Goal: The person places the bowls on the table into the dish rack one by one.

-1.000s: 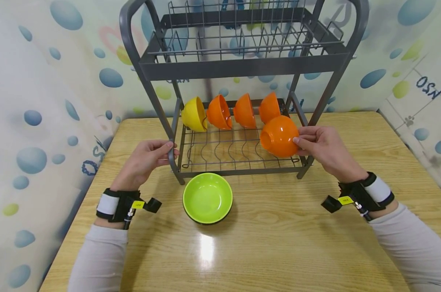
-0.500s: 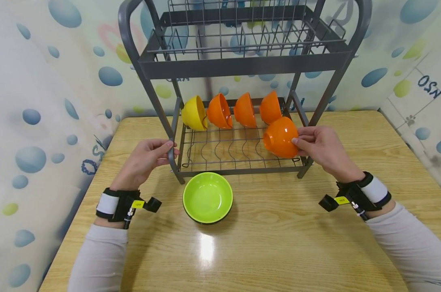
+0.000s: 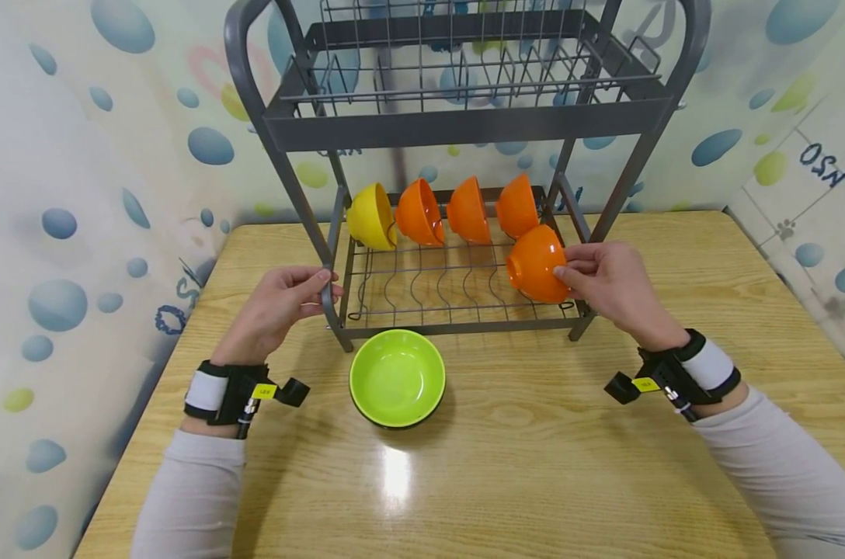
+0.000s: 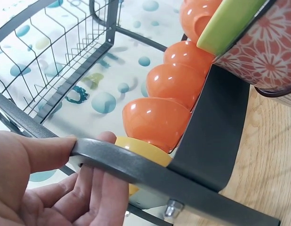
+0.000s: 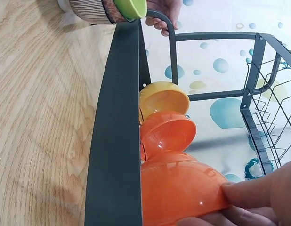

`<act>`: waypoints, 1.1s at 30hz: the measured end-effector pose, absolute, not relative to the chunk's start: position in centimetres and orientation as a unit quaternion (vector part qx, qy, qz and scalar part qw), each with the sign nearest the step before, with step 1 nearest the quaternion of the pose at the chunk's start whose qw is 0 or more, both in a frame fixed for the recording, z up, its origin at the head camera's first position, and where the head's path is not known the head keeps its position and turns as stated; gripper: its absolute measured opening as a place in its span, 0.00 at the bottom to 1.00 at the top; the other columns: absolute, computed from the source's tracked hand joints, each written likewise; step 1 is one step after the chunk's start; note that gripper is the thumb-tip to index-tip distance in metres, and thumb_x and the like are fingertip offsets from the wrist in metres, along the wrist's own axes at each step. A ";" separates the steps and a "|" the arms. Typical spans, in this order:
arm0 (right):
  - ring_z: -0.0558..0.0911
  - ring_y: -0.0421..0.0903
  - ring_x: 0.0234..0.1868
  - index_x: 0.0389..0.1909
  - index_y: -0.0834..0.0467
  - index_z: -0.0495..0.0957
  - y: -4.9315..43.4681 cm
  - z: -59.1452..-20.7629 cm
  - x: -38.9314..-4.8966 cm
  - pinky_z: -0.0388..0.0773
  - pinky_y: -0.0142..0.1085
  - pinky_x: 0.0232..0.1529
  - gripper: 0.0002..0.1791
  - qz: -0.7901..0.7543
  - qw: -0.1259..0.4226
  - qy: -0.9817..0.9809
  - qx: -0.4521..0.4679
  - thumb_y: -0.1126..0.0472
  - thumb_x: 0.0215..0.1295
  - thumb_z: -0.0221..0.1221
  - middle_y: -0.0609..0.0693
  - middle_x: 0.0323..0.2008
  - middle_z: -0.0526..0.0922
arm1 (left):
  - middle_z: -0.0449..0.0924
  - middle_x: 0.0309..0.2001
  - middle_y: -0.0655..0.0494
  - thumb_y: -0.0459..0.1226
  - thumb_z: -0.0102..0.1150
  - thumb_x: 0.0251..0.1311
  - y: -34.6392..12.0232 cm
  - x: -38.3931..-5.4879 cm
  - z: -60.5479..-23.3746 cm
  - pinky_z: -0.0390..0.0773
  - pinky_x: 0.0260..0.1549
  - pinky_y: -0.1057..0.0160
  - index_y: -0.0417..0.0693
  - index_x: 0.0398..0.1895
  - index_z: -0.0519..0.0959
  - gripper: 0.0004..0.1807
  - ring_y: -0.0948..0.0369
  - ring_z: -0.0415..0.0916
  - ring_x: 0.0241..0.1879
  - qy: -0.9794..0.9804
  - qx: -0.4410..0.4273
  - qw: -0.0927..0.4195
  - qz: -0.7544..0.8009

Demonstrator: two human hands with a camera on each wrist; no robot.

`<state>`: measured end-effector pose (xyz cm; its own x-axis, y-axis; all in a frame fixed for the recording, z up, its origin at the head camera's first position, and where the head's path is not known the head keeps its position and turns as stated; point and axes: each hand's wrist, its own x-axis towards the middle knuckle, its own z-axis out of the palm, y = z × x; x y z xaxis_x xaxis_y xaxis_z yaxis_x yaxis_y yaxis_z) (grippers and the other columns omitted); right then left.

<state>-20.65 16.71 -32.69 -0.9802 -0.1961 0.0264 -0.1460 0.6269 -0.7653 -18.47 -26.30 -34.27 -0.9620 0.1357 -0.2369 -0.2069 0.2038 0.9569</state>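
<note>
An orange bowl (image 3: 537, 265) tilts on its side at the front right of the dish rack's lower tier. My right hand (image 3: 607, 283) pinches its rim between thumb and fingers; the right wrist view shows the same orange bowl (image 5: 183, 190) close behind the rack's front bar. My left hand (image 3: 276, 310) grips the rack's left side frame (image 4: 122, 165), thumb over it and fingers beneath. Along the back of the lower tier stand a yellow bowl (image 3: 370, 218) and three orange bowls, the nearest to the yellow one being an orange bowl (image 3: 420, 213).
The dark grey two-tier dish rack (image 3: 464, 130) stands on a wooden table (image 3: 506, 450) against a patterned wall. In front of its left side sits a bowl with a green inside (image 3: 398, 378); its outside (image 4: 268, 52) is patterned with flowers. The upper tier has wire dividers.
The orange bowl in my right hand has shifted slightly right and turned further onto its side. My right wrist has moved a little left; the left hand stays on the frame.
</note>
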 end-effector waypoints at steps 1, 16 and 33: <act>0.86 0.54 0.41 0.56 0.66 0.76 16.6 -32.7 -20.6 0.83 0.35 0.35 0.21 -0.418 0.027 0.903 -0.097 0.59 0.67 0.57 0.64 0.49 0.82 | 0.83 0.43 0.52 0.49 0.54 0.64 -26.3 -18.5 -34.3 0.80 0.48 0.67 0.33 0.57 0.71 0.30 0.57 0.81 0.45 0.764 -0.023 0.136 0.630; 0.87 0.54 0.36 0.49 0.67 0.80 15.8 -33.3 -20.6 0.79 0.28 0.28 0.17 -0.365 -0.034 0.924 -0.114 0.60 0.64 0.60 0.64 0.41 0.85 | 0.81 0.47 0.43 0.51 0.55 0.63 -26.3 -18.3 -34.7 0.80 0.47 0.65 0.34 0.55 0.74 0.29 0.49 0.78 0.49 0.762 -0.037 0.114 0.637; 0.86 0.55 0.39 0.47 0.66 0.81 15.8 -33.5 -20.4 0.84 0.37 0.34 0.18 -0.381 -0.046 0.918 -0.101 0.56 0.62 0.62 0.63 0.41 0.86 | 0.81 0.41 0.54 0.52 0.54 0.63 -26.2 -18.3 -34.8 0.79 0.50 0.64 0.36 0.56 0.73 0.30 0.47 0.75 0.52 0.765 -0.034 0.112 0.633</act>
<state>-20.37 15.78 -33.49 -0.9754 -0.1497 0.1617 -0.2202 0.6898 -0.6897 -18.33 -26.17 -34.75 -0.9725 0.0901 -0.2146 -0.1939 0.1956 0.9613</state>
